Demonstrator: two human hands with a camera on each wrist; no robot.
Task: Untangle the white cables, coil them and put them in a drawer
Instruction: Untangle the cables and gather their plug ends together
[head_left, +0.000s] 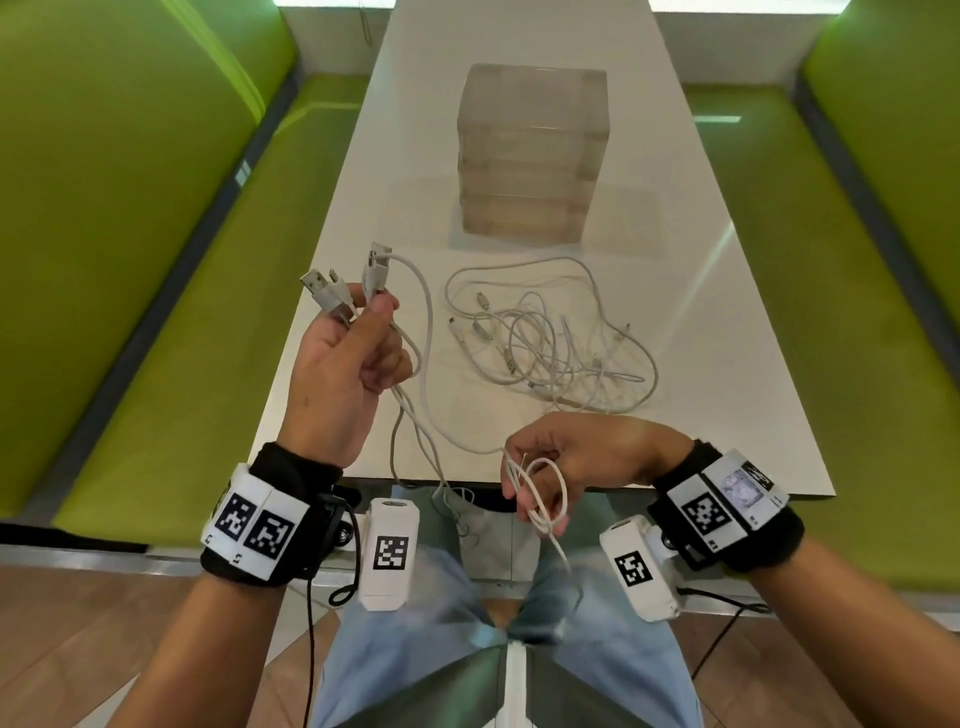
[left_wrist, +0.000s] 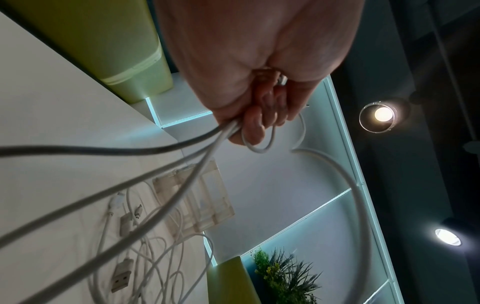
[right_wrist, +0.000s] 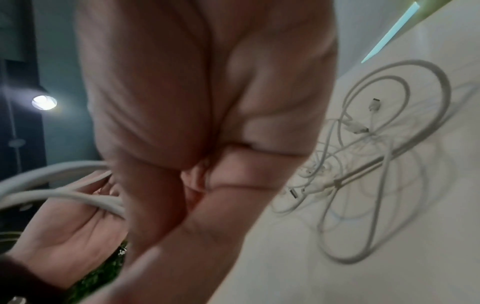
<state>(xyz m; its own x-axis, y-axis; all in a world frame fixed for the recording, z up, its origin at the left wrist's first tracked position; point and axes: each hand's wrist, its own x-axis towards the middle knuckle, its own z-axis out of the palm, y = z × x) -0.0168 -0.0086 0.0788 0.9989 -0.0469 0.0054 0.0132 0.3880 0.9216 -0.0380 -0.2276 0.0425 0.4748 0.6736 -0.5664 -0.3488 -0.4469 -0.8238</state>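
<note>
My left hand (head_left: 358, 332) is raised over the table's near left edge and grips a bunch of white cables (head_left: 423, 364) just below their USB plugs (head_left: 343, 283), which stick up above the fingers. In the left wrist view the cables (left_wrist: 166, 174) run out from under the curled fingers (left_wrist: 255, 123). The strands hang down to my right hand (head_left: 540, 483), which pinches a small loop of white cable (head_left: 545, 499) at the table's front edge. A tangled pile of white cables (head_left: 545, 338) lies on the table between my hands and the clear drawer unit (head_left: 530, 156).
The white table (head_left: 727, 389) is narrow, with green bench seats (head_left: 156, 312) on both sides. The drawer unit stands mid-table, all its drawers pushed in. My lap sits below the front edge, where cable ends dangle.
</note>
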